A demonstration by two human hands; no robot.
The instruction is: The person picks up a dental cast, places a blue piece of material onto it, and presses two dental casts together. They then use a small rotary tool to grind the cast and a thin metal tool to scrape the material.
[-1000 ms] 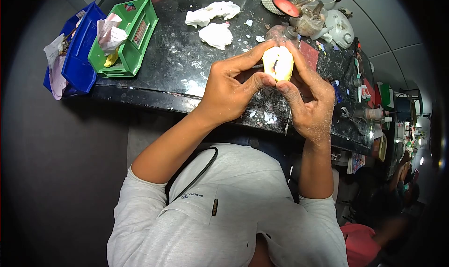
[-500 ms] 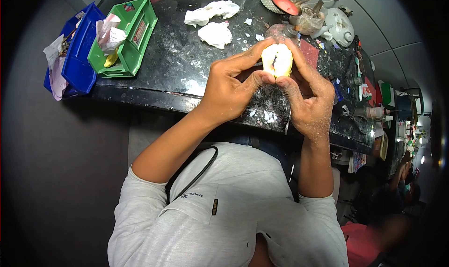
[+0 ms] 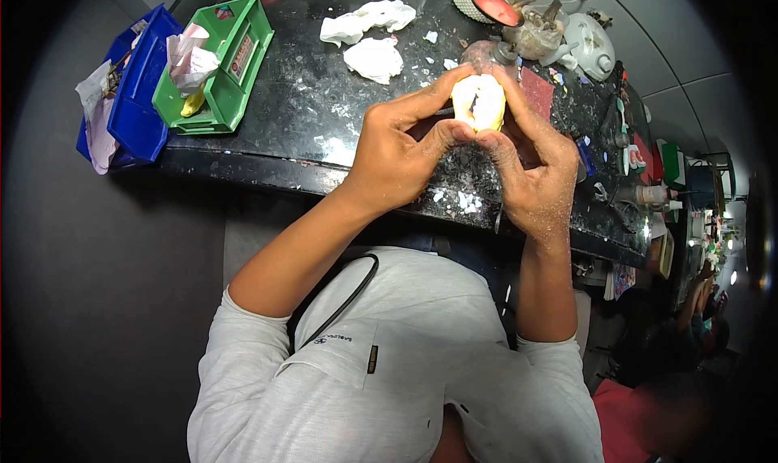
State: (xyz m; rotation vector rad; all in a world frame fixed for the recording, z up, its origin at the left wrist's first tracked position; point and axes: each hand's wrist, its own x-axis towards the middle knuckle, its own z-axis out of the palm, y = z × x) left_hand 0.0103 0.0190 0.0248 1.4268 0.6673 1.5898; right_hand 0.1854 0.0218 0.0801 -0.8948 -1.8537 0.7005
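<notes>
A small, rounded pale yellow plaster cast (image 3: 489, 114) is brightly overlit, and its surface detail is washed out. A dark gap runs down its middle. My left hand (image 3: 403, 151) pinches its left side between thumb and fingers. On the opposite side, my right hand (image 3: 539, 171) grips it the same way, with white dust over the hand and wrist. Both thumbs meet near its lower edge. Behind it, partly covered by my fingers, is a reddish rounded device with a grey metal tip (image 3: 504, 53).
A green bin (image 3: 250, 57) and a blue bin (image 3: 139, 126) holding papers stand at the left. Crumpled white cloth (image 3: 374, 61) lies on the dark bench (image 3: 275, 106). White chips (image 3: 468, 202) lie near the front edge. Another person in red (image 3: 620, 418) is at lower right.
The cast has tilted slightly in my fingers, and its dark gap now looks narrower. Both hands keep their hold in nearly the same place.
</notes>
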